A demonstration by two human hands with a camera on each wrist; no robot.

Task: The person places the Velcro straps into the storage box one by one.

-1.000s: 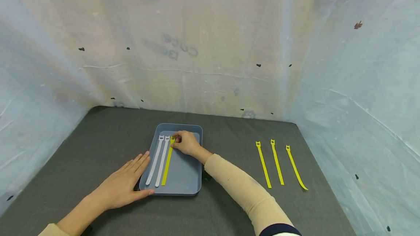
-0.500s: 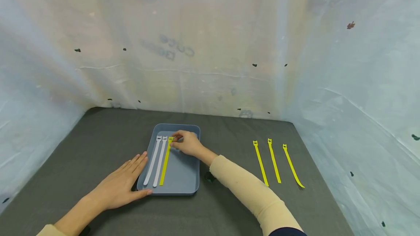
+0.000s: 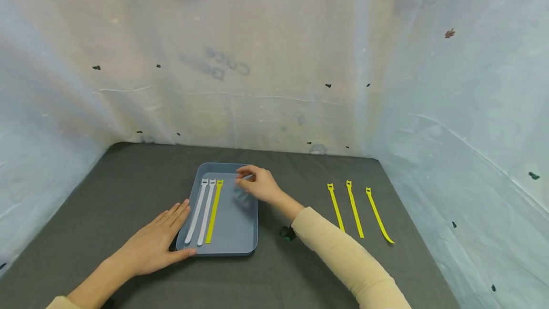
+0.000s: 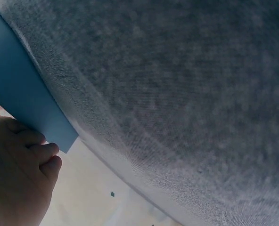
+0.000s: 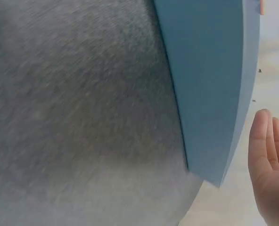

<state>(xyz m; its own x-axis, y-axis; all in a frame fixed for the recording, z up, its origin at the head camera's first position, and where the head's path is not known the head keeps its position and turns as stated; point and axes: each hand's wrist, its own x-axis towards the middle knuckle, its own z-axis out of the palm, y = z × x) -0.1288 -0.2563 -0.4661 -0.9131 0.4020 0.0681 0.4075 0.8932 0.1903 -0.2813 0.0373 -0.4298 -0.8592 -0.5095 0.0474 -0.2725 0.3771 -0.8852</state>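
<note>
A blue-grey tray (image 3: 233,232) stands on the dark cloth, with two white cable ties (image 3: 196,211) and one yellow cable tie (image 3: 214,211) lying side by side in its left half. My left hand (image 3: 156,242) rests along the tray's left rim, fingers straight and thumb at the front corner. Over the tray's right back part hovers my right hand (image 3: 261,185), its fingers loosely bent and nothing between them. In the right wrist view the right hand's fingers (image 5: 259,136) appear beyond the tray wall (image 5: 205,84). The left wrist view has the left fingers (image 4: 40,146) against the tray's side.
To the right, three more yellow cable ties (image 3: 355,209) lie spaced apart on the dark cloth (image 3: 296,271); the right sleeve passes in front of the nearest one's lower end. Translucent plastic sheeting (image 3: 274,61) hangs behind and at both sides.
My right hand has let go of the yellow cable tie in the tray and moved right and slightly up, away from it. The left hand stays on the rim. The head view has shifted slightly.
</note>
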